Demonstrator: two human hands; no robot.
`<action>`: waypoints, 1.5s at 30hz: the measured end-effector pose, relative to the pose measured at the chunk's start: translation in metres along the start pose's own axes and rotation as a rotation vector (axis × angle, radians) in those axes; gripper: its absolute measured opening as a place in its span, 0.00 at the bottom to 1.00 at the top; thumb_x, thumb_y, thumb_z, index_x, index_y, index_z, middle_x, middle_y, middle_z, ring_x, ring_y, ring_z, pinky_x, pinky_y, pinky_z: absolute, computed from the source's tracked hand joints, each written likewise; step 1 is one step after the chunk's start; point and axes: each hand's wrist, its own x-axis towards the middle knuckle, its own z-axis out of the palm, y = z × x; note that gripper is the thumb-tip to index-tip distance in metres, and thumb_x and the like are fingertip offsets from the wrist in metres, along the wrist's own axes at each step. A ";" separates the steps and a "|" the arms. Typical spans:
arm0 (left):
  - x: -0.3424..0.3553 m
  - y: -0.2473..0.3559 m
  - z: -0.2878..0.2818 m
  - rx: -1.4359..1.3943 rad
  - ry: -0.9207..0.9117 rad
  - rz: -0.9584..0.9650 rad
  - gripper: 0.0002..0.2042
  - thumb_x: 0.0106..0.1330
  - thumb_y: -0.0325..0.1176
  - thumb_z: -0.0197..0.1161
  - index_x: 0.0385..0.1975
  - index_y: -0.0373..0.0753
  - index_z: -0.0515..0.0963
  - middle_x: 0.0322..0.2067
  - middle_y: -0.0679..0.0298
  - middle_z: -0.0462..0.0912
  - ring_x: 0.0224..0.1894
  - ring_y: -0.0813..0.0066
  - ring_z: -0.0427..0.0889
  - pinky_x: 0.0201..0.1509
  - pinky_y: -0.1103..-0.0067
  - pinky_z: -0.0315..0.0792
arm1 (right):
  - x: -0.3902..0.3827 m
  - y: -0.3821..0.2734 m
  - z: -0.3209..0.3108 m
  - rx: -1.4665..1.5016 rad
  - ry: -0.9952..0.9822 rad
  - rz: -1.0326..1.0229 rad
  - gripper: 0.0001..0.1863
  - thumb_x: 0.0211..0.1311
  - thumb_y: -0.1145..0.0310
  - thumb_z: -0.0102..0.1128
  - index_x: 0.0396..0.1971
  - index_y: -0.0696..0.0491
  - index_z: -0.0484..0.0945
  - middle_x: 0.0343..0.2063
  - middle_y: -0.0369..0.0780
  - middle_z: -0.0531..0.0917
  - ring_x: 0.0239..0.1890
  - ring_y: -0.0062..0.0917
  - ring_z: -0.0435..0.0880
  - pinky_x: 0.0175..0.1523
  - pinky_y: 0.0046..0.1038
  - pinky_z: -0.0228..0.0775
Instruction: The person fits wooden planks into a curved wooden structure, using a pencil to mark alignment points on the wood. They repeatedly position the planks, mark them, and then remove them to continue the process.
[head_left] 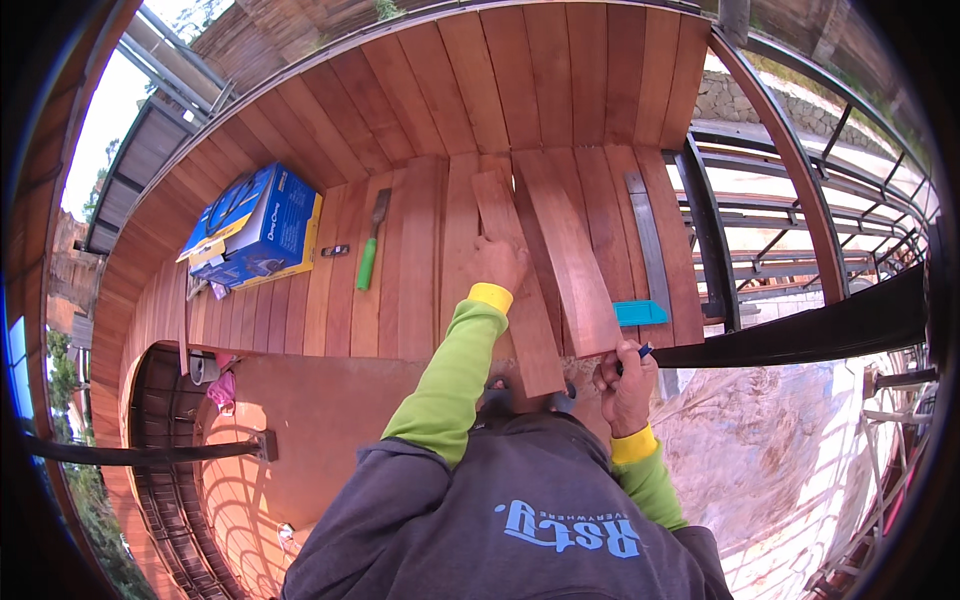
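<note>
Slatted wooden bench (425, 90) spans upper and middle frame; back and seat boarding appears laid, so most of that is judged done. Left over, centre: left plank (530, 330) and right plank (575, 260), askew on the seat, apparently unfixed. Edges: left plank overhangs the seat's front; right plank ends about at it. Black metal upright (708, 235) bounds the right side. Blue box (272, 225) fills the left seat. Room: bare slats between chisel and left plank; tighter at right, teal-handled square (640, 313) just beside right plank. Green-handled chisel (367, 262) left of centre. Left hand (500, 262) on left plank, fingers bent; gripping or merely pressing, cannot tell. Right hand (628, 385), by right plank's lower corner, pinches dark pen-like tool (645, 352).
</note>
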 end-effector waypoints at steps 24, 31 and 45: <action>-0.085 -0.002 -0.115 -2.358 -0.629 0.052 0.38 0.67 0.65 0.30 0.58 0.33 0.63 0.50 0.50 0.73 0.41 0.61 0.79 0.47 0.62 0.76 | -0.045 0.017 0.029 -0.403 -0.529 0.070 0.12 0.63 0.72 0.52 0.19 0.57 0.69 0.14 0.32 0.69 0.15 0.12 0.65 0.20 0.17 0.56; -0.120 -0.064 -0.155 -2.354 -0.486 0.048 0.38 0.68 0.65 0.28 0.62 0.36 0.59 0.52 0.49 0.72 0.41 0.58 0.79 0.47 0.61 0.76 | -0.059 0.057 0.036 -0.614 -0.627 0.046 0.09 0.63 0.70 0.54 0.24 0.58 0.76 0.16 0.28 0.71 0.16 0.09 0.66 0.21 0.15 0.56; -0.207 -0.258 -0.185 -2.370 -0.255 0.222 0.36 0.68 0.65 0.27 0.61 0.39 0.60 0.49 0.47 0.73 0.38 0.57 0.79 0.43 0.62 0.76 | -0.165 0.188 0.114 -0.765 -0.737 0.152 0.09 0.64 0.70 0.51 0.32 0.61 0.75 0.14 0.33 0.73 0.13 0.12 0.66 0.19 0.17 0.58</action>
